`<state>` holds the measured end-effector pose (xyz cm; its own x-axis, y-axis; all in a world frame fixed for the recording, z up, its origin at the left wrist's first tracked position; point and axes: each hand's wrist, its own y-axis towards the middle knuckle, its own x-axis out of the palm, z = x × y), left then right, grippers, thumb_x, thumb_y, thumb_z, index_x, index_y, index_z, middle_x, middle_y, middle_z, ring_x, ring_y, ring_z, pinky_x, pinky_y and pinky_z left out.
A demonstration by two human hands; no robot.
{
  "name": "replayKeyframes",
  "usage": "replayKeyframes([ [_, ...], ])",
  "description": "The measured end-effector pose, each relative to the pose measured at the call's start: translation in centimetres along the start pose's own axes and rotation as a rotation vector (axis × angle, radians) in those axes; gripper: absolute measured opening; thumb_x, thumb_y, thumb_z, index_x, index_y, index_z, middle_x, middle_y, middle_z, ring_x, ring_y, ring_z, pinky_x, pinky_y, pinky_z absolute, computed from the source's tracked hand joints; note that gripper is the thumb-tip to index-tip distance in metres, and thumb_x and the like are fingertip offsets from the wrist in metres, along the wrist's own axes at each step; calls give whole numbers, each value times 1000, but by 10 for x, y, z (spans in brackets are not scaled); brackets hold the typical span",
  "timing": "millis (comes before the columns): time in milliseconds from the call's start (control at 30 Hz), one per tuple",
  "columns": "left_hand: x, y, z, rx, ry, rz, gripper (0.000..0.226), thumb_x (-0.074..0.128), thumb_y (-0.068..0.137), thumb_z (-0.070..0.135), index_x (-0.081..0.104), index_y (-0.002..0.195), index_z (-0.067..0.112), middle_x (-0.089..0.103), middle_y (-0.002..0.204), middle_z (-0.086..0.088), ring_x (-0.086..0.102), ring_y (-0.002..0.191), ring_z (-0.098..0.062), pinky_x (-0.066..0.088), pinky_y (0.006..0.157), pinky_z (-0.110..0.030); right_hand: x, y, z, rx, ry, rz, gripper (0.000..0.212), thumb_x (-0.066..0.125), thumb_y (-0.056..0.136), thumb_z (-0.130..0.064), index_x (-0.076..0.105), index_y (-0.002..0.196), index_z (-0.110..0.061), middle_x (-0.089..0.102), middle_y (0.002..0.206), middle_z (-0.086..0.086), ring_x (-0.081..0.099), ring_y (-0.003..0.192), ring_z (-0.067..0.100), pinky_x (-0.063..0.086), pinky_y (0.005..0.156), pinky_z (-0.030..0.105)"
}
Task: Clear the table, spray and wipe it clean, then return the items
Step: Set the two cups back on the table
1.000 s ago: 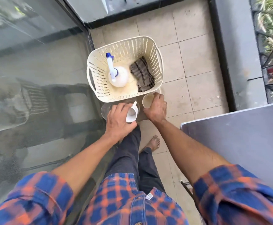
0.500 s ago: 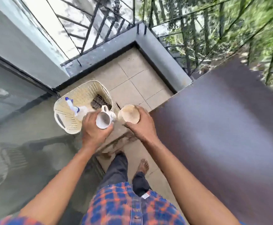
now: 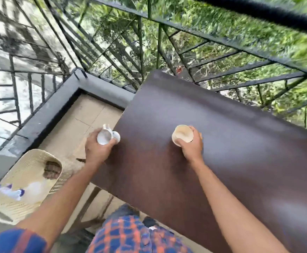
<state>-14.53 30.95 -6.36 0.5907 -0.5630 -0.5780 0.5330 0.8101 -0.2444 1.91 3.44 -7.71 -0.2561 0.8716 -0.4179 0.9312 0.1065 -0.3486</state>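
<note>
A dark brown table [image 3: 222, 152] fills the right half of the view. My left hand [image 3: 96, 150] grips a white mug [image 3: 106, 136] at the table's left edge, its mouth tipped toward me. My right hand [image 3: 192, 145] holds a cream cup [image 3: 182, 135] over the middle of the tabletop. Down on the floor at lower left stands a cream plastic basket [image 3: 8, 203] with a white and blue spray bottle [image 3: 19, 191] and a dark striped cloth [image 3: 51, 169] inside.
A black metal railing [image 3: 149, 57] runs behind the table, with green plants beyond it. A grey raised ledge [image 3: 45, 115] borders the tiled balcony floor [image 3: 83, 117]. The whole view is blurred by motion.
I have risen from the floor by the basket and turned to the table. Both hands, holding the mug and the cup, moved from near the basket to over the tabletop.
</note>
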Motion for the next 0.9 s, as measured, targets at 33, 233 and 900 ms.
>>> replayKeyframes([
  [33, 12, 4, 11, 13, -9, -21, 76, 72, 50, 60, 63, 119, 28, 64, 117, 3, 63, 111, -24, 50, 98, -41, -10, 8, 4, 20, 3, 41, 85, 78, 65, -40, 47, 143, -31, 41, 124, -12, 47, 118, 8, 33, 82, 6],
  [233, 74, 37, 65, 137, 9, -174, 65, 76, 54, 56, 55, 113, 38, 64, 105, 13, 62, 93, -8, 45, 76, -13, -27, 47, 6, 30, 4, 172, 80, 83, 71, -31, 47, 142, -32, 45, 128, -10, 51, 121, 17, 33, 88, 22],
  [900, 200, 147, 160, 360, 71, -350, 67, 86, 79, 24, 53, 137, 16, 59, 124, 4, 59, 110, -16, 43, 95, -21, 14, 171, -30, -59, -152, 208, 91, 85, 68, -43, 43, 147, -33, 51, 139, -6, 50, 126, 22, 43, 102, 37],
])
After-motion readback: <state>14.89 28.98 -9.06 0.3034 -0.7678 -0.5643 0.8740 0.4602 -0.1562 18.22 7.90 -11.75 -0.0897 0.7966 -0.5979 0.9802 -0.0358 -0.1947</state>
